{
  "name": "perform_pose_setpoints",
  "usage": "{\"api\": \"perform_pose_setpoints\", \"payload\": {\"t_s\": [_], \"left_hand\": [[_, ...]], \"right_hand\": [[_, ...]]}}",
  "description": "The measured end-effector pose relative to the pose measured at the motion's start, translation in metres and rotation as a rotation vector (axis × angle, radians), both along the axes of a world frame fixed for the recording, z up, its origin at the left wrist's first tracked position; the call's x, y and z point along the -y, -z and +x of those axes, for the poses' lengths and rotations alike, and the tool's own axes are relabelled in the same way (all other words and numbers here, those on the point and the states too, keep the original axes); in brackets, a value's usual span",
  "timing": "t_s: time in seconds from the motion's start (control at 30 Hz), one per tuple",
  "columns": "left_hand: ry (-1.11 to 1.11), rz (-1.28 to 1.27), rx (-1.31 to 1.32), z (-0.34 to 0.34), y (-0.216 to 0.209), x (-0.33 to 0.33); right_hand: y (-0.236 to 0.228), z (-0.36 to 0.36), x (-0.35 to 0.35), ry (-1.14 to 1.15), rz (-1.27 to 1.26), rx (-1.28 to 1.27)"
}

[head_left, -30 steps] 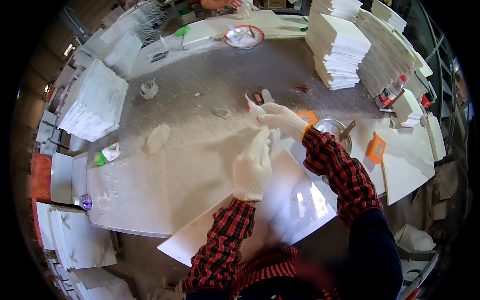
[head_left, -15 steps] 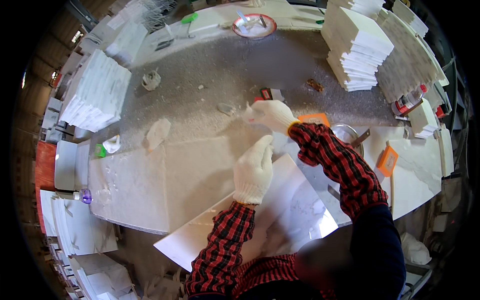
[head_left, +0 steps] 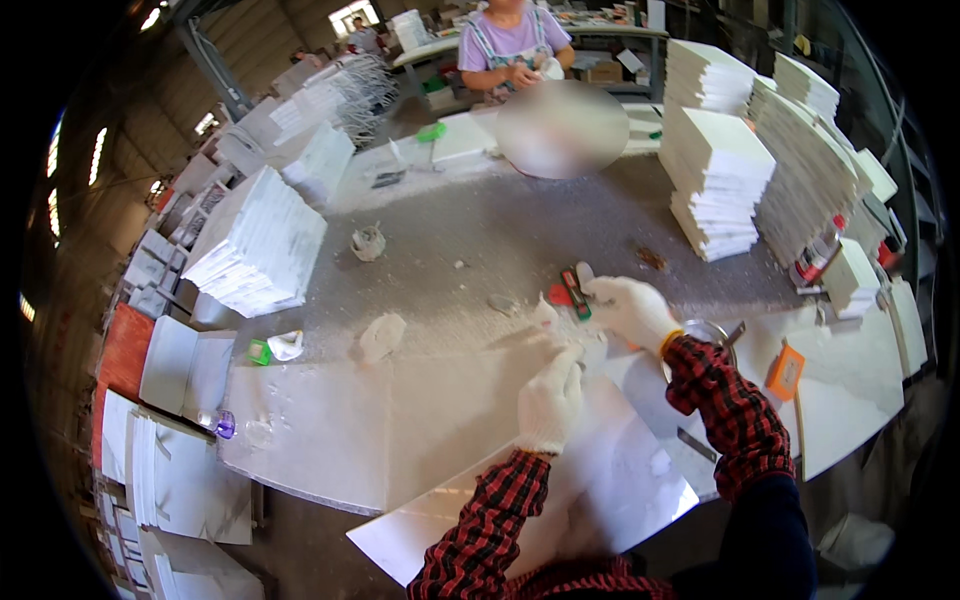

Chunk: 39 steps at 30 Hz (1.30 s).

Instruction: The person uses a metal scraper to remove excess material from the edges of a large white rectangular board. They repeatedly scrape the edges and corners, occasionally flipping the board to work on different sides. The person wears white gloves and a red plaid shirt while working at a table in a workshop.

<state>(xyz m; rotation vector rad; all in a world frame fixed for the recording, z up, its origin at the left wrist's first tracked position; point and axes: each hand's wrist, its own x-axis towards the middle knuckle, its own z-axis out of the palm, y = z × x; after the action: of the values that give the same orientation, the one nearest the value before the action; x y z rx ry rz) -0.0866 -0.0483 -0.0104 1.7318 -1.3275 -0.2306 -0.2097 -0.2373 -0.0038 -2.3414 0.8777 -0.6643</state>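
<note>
Both my hands wear white knitted gloves. My left hand [head_left: 550, 405] is closed over the near edge of the worktable, just above a glossy white marble slab [head_left: 630, 475] that overhangs this edge. What its fingers pinch, if anything, is hidden. Farther off and to the right, my right hand [head_left: 634, 310] has its fingers reaching against a small dark green and black tool [head_left: 577, 294] with a red piece beside it. Its fingers look loosely apart, though partly hidden. A small white lump [head_left: 545, 314] rests between the hands.
Stacks of white stone tiles [head_left: 255, 245] stand at left, and another pile [head_left: 715, 175] at right. Nearby are an orange box [head_left: 786, 372], a metal bowl [head_left: 727, 340], a plastic bottle [head_left: 815, 255] and a purple-capped bottle [head_left: 222, 424]. A person [head_left: 512, 45] stands across the table.
My view has tilted up, bringing the person opposite into sight. My right hand has moved right, away from the white lump and over to the dark tool. My left hand stays closed near the slab.
</note>
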Motion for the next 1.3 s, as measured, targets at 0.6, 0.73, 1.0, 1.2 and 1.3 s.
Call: {"api": "perform_pose_setpoints", "payload": {"t_s": [0.6,0.73,1.0,1.2,1.3], "left_hand": [[0.003,0.100,-0.092,-0.002,0.008,0.001],[-0.008,0.136,-0.089,0.004,0.010,0.000],[-0.013,0.115,-0.129,-0.004,0.011,0.006],[-0.010,0.139,-0.132,0.002,0.012,0.001],[0.008,0.075,-0.095,-0.001,0.007,0.001]], "right_hand": [[0.015,-0.235,-0.125,0.742,-0.092,-0.272],[0.015,-0.211,-0.120,0.655,0.035,-0.156],[0.032,-0.201,-0.115,0.653,0.066,-0.130],[0.018,-0.191,-0.117,0.667,0.023,-0.200],[0.023,-0.189,-0.117,0.639,0.040,-0.285]]}}
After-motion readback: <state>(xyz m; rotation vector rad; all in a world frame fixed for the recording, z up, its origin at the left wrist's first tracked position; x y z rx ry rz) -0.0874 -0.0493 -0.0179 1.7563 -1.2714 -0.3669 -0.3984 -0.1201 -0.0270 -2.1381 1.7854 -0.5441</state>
